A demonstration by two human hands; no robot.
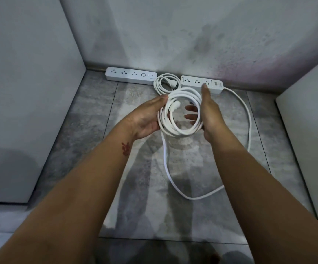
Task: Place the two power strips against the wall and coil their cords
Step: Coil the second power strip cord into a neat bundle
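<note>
I have both hands out over the grey tiled floor (135, 187), a white cord coil (180, 113) held between them at the centre of my view. My left hand (146, 119) presses flat against the coil's nine o'clock edge, fingers straight and pointing toward the wall (173, 35). My right hand (209, 113) cups the three o'clock edge, its fingers (191, 117) curled through the loops, so both are clamped on the coil. A white plug (174, 105) sits inside the ring.

From the coil's six o'clock a loose length of cord (173, 178) drops to the floor, swings round toward five o'clock, then climbs along the three o'clock side to the right power strip (202, 82), which lies along the foot of the wall at twelve o'clock. The left power strip (131, 75) lies against the same wall at eleven o'clock. Between the two strips rests a smaller finished coil (165, 82), its plug lying inside.
</note>
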